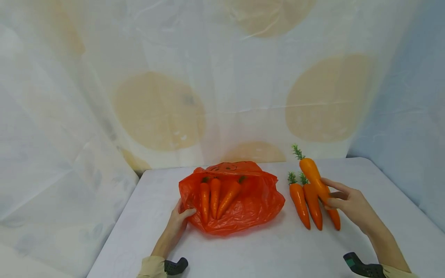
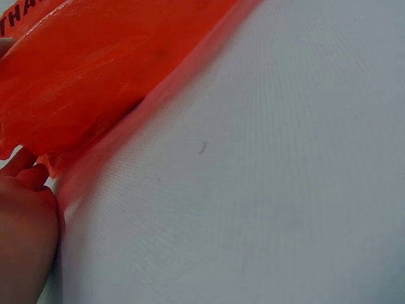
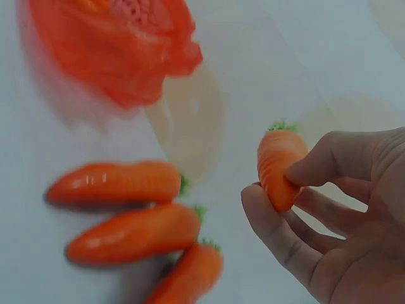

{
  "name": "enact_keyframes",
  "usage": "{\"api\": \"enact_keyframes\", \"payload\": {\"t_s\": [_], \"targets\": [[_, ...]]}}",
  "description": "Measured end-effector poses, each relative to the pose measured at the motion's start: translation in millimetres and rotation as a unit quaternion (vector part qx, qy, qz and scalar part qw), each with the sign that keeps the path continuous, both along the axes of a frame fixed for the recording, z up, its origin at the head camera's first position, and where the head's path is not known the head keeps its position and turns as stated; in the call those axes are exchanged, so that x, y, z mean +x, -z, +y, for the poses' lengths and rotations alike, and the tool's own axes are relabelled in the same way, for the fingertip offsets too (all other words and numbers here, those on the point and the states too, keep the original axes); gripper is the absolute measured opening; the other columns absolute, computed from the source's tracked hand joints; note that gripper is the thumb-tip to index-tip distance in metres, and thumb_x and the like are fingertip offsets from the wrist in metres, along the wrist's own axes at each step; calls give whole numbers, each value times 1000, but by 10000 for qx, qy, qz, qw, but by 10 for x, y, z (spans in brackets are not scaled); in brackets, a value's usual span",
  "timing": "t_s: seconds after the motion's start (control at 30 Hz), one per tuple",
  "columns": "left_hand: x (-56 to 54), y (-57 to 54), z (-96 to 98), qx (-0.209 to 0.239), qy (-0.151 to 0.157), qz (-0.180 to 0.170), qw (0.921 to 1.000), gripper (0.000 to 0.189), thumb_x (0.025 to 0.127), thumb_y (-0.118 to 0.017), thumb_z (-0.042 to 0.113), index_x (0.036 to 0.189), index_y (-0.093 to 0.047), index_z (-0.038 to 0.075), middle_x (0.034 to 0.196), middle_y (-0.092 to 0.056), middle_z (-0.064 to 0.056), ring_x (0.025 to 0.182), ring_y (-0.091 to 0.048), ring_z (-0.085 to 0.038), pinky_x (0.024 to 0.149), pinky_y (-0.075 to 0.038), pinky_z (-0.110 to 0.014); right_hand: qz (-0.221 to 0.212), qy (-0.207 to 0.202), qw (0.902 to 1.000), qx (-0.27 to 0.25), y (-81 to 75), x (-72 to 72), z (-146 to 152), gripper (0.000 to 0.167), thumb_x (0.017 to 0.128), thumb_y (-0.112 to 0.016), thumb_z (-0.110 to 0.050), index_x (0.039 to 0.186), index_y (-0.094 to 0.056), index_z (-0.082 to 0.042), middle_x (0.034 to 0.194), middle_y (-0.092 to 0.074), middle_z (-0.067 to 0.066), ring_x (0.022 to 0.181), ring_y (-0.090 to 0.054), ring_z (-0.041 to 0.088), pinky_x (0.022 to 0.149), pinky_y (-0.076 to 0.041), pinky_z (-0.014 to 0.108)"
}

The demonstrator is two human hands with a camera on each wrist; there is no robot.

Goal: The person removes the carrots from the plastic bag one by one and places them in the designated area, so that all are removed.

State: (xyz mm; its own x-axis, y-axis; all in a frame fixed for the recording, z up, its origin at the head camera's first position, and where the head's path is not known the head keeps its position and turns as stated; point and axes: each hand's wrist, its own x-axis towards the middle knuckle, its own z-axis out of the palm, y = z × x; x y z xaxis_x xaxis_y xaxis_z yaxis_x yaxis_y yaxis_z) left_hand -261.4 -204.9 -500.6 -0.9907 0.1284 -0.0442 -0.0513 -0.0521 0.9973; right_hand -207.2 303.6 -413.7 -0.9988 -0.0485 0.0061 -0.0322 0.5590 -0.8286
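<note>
My left hand [image 1: 178,220] grips the left side of a red plastic bag [image 1: 255,204], its thumb over the rim. The bag lies with its mouth towards me. Inside are three orange carrots, one of them the slanted carrot [image 1: 229,197], with their green tops at the back. My right hand [image 1: 354,204] pinches another carrot [image 3: 278,161] near its thin end between thumb and fingers, raised over the table with the leafy top pointing away. Below and beside it lie three carrots, including the leftmost carrot [image 1: 299,204]; the rightmost is partly covered by the held one in the head view.
A white-covered table [image 1: 264,255] bears everything. Behind it hangs a pale sheet [image 1: 243,85] with large tan circles, and more sheeting closes in both sides. Dark wrist devices sit on both forearms, such as the right device [image 1: 363,267].
</note>
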Motion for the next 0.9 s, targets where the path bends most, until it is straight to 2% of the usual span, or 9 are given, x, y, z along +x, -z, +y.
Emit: {"api": "enact_keyframes", "payload": {"t_s": [0.2,0.43,0.73,0.9], "targets": [[-6,6,0,110,-20,-45,9999,71,91,-62,17,153,-28,21,152,-39,-8,133,-40,-27,101,-46,-24,-291,380,9987,197,165,18,298,61,100,-50,-14,154,-25,-1,146,-34,38,92,-68,31,90,-44,70],[-10,19,-4,152,-12,-55,9999,70,91,-62,17,153,-29,22,152,-40,-7,132,-40,-26,100,-47,-23,-643,522,9961,317,298,30,569,62,100,-49,-16,153,-22,4,146,-30,41,91,-71,31,90,-39,74],[-4,11,-5,72,-47,-71,9999,71,90,-62,17,153,-29,21,153,-39,-7,132,-40,-27,100,-47,-24,-1290,728,9870,626,484,-20,753,69,91,-55,-15,149,-26,10,142,-29,44,83,-68,21,87,-51,59],[0,0,2,75,-48,-97,9999,71,91,-62,17,153,-28,21,153,-39,-7,132,-40,-27,101,-46,-24,-1332,855,9829,935,537,-48,723,67,90,-58,-16,145,-32,11,138,-36,43,79,-63,19,76,-57,43]]}}
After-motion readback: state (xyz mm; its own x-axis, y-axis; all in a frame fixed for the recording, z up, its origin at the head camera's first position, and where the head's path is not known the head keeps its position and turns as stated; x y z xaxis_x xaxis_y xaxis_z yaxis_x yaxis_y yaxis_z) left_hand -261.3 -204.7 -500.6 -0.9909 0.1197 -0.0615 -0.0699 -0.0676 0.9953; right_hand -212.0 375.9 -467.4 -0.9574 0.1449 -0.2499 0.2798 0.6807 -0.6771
